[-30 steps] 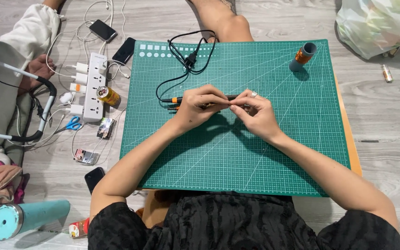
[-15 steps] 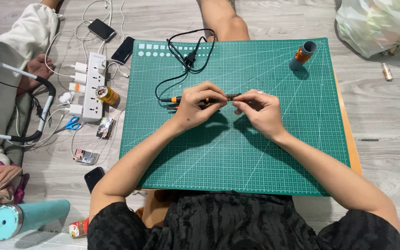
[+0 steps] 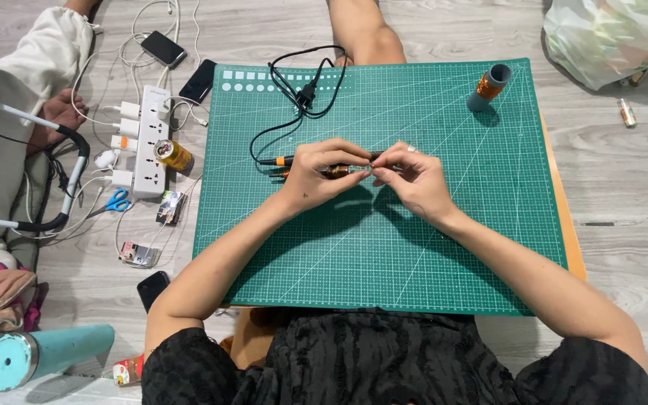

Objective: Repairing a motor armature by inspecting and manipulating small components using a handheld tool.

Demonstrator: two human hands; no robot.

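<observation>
- Two hands, left hand (image 3: 322, 171) and right hand (image 3: 408, 176), meeting over the green cutting mat (image 3: 384, 247), both gripping a soldering iron (image 3: 333, 172) at mid-mat.
- Trailing a black cord (image 3: 298, 94) toward the mat's far edge.
- Standing near the far right corner: an orange-wrapped spool (image 3: 488, 86).

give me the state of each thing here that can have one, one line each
left hand: closed around the corded tool's handle
right hand: fingertips pinching the tool's front end
corded tool: held just above the mat, lying level
tool's plug: loose on the mat, not plugged in
cutting mat: flat on the floor
power strip: several plugs in it
orange-banded roll: lying on the mat
teal bottle: on its side
scissors: closed
</observation>
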